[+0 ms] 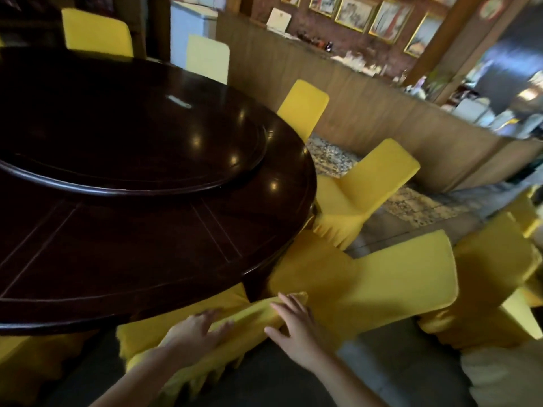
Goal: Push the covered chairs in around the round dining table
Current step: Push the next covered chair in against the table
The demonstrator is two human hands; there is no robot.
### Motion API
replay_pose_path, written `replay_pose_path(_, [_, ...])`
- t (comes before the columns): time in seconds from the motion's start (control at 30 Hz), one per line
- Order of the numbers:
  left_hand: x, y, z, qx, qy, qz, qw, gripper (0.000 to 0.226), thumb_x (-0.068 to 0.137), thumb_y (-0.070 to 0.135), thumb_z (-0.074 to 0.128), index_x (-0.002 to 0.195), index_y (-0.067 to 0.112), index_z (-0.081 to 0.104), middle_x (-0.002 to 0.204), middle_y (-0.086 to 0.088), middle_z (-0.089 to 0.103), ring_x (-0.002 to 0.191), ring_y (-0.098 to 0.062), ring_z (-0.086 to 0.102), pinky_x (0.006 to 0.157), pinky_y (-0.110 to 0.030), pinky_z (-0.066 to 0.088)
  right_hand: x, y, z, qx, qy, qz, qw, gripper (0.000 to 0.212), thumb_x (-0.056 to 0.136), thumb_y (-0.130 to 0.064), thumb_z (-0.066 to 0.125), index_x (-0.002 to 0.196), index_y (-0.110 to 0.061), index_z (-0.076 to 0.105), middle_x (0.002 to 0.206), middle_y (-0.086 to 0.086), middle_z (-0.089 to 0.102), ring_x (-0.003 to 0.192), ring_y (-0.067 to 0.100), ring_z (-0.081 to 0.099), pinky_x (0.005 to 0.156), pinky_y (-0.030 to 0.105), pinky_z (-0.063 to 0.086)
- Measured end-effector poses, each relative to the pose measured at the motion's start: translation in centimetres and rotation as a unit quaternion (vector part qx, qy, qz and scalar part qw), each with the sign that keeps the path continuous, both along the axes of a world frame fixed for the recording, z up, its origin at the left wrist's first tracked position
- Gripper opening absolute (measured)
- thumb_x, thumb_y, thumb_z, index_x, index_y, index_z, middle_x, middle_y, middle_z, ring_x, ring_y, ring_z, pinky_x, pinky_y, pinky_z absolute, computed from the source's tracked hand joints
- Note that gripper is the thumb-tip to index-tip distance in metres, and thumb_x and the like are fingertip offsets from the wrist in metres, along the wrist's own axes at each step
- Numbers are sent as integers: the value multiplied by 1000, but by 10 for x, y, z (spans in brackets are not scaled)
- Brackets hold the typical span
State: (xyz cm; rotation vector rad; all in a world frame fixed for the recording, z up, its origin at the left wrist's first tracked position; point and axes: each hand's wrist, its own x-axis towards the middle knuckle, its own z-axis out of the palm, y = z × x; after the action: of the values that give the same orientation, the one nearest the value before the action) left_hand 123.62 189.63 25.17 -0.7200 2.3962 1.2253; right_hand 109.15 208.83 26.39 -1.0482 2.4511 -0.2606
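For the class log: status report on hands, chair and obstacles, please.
Left hand and right hand flat on nearest chair's back. Chair at round table edge. Nothing blocking visible.

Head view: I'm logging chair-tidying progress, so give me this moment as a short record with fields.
table: round, dark, glossy, with a raised turntable
near chair: yellow cover, top of its back close to the table edge
left hand: flat on the near chair's back
right hand: on the same back, fingers spread
right chairs: two, seats partly under the table
far chairs: three, backs showing behind the table
image: blurred
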Motion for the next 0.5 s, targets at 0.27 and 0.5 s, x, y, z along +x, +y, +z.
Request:
replay_pose_path(0.27, [-110, 83, 56, -157, 231, -109, 954, 80, 76, 74, 5, 147, 40, -4, 157, 12, -12, 144, -11, -15, 118, -41, -8, -50, 55, 62, -9, 125, -6, 992, 57, 98, -43, 40, 149, -37, 17, 160, -15, -4, 145, 7, -13, 120, 43, -2])
replay_pose_path(0.5, [-198, 159, 105, -267, 309, -145, 901, 80, 76, 72, 3, 147, 38, -10, 150, 13, -26, 140, -15, -27, 109, -40, -19, -115, 143, 111, 1, 230, -31, 973, 63, 95, -57, 28, 151, -35, 8, 158, -15, -12, 140, 3, -23, 116, 42, -7])
